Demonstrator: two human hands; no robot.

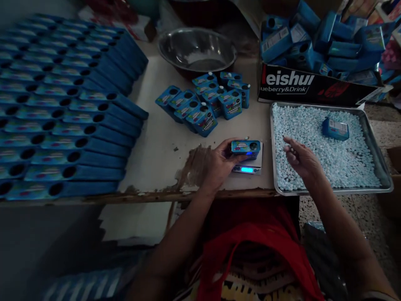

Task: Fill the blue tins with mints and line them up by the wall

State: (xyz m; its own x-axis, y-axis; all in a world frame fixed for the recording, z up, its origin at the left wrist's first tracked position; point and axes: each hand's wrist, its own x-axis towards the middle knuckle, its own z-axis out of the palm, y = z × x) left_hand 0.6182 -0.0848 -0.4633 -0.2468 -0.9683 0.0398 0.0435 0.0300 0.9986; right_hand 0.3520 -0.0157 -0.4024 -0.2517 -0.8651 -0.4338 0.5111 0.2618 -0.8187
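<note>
My left hand [219, 164] grips a small blue candy box [246, 147] that rests on a little digital scale [248, 168] with a lit blue display. My right hand [300, 160] hovers over a metal tray [380, 167] filled with pale blue candies [316, 138], its fingers pinched together on something I cannot make out. Another blue box [335, 128] lies on the candies in the tray.
A cluster of upright blue boxes [203, 104] stands behind the scale. Rows of stacked blue boxes [62, 108] cover the table's left side. A steel bowl [197, 50] sits at the back. A black carton [316, 85] holds loose blue boxes at the back right.
</note>
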